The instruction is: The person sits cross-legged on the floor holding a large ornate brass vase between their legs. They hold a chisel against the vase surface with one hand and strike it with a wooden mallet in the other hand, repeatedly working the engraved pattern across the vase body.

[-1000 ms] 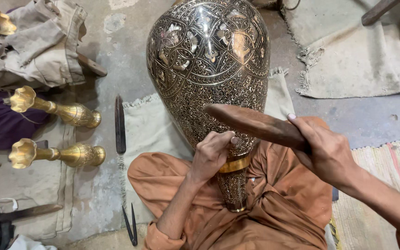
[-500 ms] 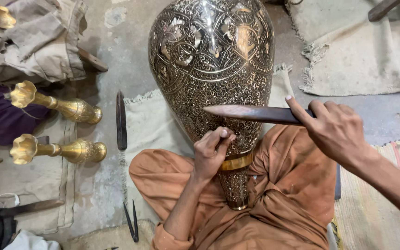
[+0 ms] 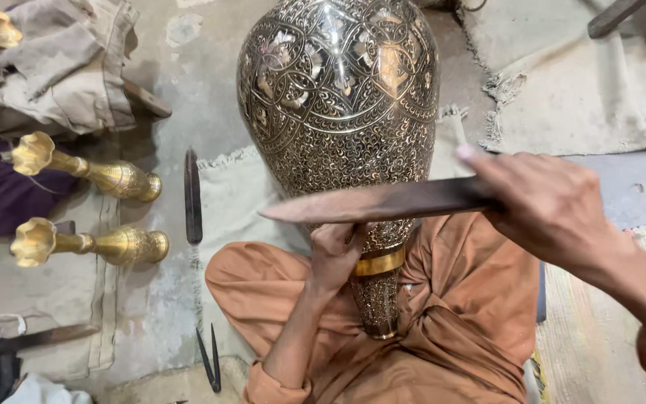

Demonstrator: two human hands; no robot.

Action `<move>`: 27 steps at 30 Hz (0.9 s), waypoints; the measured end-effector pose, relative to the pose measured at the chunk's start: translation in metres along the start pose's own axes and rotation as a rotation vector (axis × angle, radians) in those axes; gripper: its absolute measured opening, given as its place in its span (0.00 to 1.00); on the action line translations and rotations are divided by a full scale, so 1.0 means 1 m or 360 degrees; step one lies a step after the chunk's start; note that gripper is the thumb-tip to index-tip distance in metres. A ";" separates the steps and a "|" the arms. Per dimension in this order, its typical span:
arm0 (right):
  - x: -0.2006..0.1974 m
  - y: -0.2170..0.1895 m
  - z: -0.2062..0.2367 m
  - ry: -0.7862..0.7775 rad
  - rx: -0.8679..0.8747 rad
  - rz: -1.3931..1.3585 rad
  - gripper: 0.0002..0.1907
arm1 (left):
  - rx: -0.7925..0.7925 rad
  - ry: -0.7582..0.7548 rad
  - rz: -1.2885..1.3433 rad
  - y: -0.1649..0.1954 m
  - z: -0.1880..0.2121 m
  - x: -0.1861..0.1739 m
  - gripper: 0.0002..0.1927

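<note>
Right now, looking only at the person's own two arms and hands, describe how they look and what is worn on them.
Both hands are bare: no gloves, rings or watch show on the left hand or the right hand. The forearms are uncovered. Orange-brown cloth sleeves, the same as the garment over the lap, are pushed up to the elbows and show only at the picture's lower edge and right corner.

A large vase (image 3: pixel 338 112) lies across the seated person's lap (image 3: pixel 443 329), its neck toward the body. The left hand (image 3: pixel 336 254) rests against its lower body; the right hand (image 3: pixel 551 206) holds a wooden stick (image 3: pixel 375 203) crosswise above. On the floor (image 3: pixel 188 67) to the left lie two small vases (image 3: pixel 87 206), a flat tool (image 3: pixel 192 196) and tweezers (image 3: pixel 209 360).
</note>
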State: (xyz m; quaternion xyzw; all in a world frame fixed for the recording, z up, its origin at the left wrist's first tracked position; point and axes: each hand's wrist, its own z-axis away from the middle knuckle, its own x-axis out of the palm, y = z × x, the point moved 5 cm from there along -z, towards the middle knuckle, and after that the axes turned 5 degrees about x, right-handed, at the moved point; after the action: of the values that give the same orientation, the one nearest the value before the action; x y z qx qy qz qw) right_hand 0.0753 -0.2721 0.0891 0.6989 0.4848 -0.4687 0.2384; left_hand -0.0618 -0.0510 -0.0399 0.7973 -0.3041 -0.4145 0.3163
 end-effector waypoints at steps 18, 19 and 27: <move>0.000 -0.004 0.005 -0.0020 -0.0002 0.0153 0.27 | 0.0180 0.0055 0.0055 0.006 -0.001 -0.005 0.10; -0.004 -0.002 0.003 0.0078 0.0117 -0.0183 0.28 | 0.0161 0.0070 0.0090 0.006 -0.001 -0.005 0.10; 0.003 -0.001 0.007 -0.0042 0.0416 -0.0241 0.36 | 0.0137 0.0027 0.0011 0.009 -0.003 -0.005 0.12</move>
State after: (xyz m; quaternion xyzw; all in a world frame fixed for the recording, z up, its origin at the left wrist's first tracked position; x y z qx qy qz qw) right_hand 0.0713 -0.2755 0.0838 0.6792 0.4678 -0.5535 0.1159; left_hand -0.0640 -0.0522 -0.0296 0.8126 -0.3217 -0.3932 0.2855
